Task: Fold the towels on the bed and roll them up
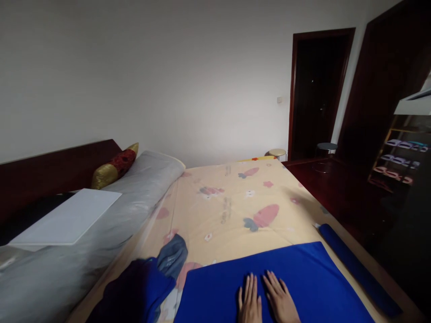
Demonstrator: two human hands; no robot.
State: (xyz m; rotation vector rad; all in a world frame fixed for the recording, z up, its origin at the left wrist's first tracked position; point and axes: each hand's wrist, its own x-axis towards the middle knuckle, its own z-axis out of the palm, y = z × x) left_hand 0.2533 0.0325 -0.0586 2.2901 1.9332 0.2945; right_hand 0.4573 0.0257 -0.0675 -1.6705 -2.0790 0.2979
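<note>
Both my hands lie flat, side by side, on a blue cloth (313,278) spread over the near end of the bed. My left hand (249,300) and my right hand (280,299) rest palm down with the fingers straight and slightly apart, holding nothing. The cloth lies flat on a pale yellow bed sheet (232,202) printed with carrots and flowers. A rolled blue piece (353,264) lies along the bed's right edge.
A heap of dark blue and grey clothing (148,282) lies left of the cloth. A plastic-wrapped bundle (134,197) with a white board (67,217) and a gold-and-red pillow (116,168) lines the headboard. Two stools (278,153), a dark doorway and a shoe rack (400,161) stand at the right.
</note>
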